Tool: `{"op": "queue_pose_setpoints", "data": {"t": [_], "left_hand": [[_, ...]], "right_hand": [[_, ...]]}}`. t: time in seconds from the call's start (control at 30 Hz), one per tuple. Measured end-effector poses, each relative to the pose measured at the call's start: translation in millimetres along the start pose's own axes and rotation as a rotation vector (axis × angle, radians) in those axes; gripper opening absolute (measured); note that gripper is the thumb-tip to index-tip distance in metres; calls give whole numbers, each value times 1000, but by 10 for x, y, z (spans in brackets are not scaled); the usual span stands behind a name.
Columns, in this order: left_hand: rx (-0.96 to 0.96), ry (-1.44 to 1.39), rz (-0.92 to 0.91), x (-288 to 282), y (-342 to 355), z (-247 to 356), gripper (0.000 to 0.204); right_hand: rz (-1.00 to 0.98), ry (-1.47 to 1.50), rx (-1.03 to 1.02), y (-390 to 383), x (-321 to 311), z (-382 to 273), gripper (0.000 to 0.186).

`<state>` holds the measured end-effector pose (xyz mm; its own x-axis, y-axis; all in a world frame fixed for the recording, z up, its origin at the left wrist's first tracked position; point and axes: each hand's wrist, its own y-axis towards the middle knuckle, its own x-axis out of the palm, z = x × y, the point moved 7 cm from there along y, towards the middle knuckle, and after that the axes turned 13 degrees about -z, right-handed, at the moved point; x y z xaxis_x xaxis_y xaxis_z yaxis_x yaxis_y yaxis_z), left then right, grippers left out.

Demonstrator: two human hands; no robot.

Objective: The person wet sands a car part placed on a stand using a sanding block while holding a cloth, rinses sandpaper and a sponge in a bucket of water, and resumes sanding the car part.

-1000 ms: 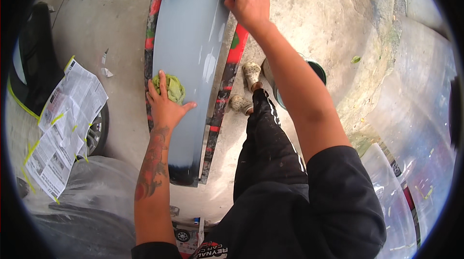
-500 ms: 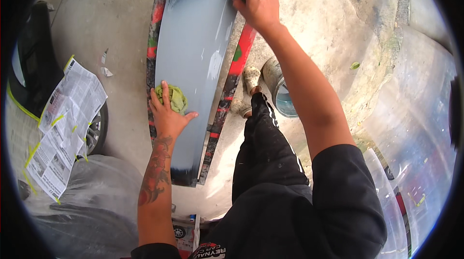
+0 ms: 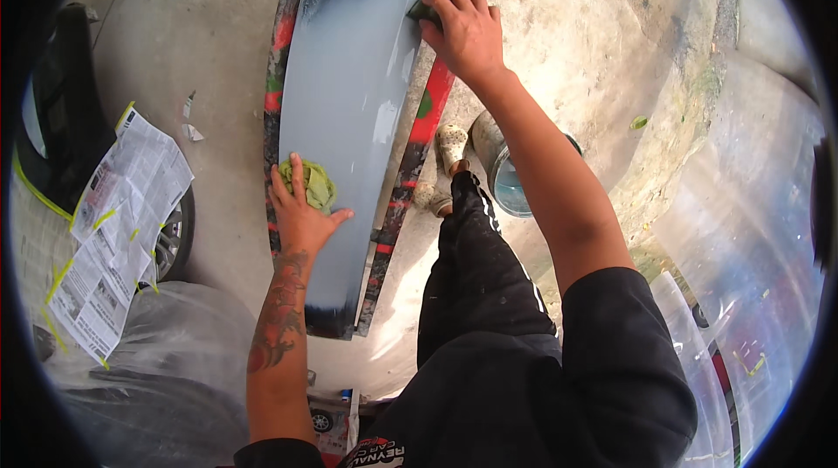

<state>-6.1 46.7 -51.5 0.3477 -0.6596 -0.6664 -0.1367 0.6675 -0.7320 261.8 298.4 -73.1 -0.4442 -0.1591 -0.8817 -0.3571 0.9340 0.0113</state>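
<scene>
A long grey panel (image 3: pixel 349 92), blackish at its far and near ends, lies lengthwise on a black, red-spattered stand (image 3: pixel 434 101). Against the panel's far right edge, my right hand (image 3: pixel 464 31) is closed round a dark sanding pad (image 3: pixel 424 3). My left hand (image 3: pixel 301 210) rests near the panel's left edge with its fingers spread. A crumpled yellow-green cloth (image 3: pixel 319 187) lies on the panel, partly under that hand and bulging out between its thumb and fingers. Pale whitish streaks mark the panel's right side.
A bucket (image 3: pixel 515 189) with bluish liquid stands on the floor right of the stand, close to my clog (image 3: pixel 451 143). To the left are taped newspaper sheets (image 3: pixel 131 189), a wheel (image 3: pixel 179 237) and clear plastic sheeting (image 3: pixel 175 354). More plastic sheeting (image 3: pixel 742 232) hangs at the right.
My right hand has moved a little nearer along the panel's right edge with the sanding pad. My left hand and the cloth stay nearly where they were.
</scene>
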Motion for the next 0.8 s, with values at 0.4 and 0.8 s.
{"op": "queue_pose_setpoints", "data": {"t": [0.4, 0.8], "left_hand": [[-41, -9, -29, 2, 14, -32, 146], [-15, -39, -11, 18, 16, -42, 146]], "right_hand": [[-29, -42, -39, 103, 44, 93, 36], [-34, -100, -67, 169, 112, 241, 38]]}}
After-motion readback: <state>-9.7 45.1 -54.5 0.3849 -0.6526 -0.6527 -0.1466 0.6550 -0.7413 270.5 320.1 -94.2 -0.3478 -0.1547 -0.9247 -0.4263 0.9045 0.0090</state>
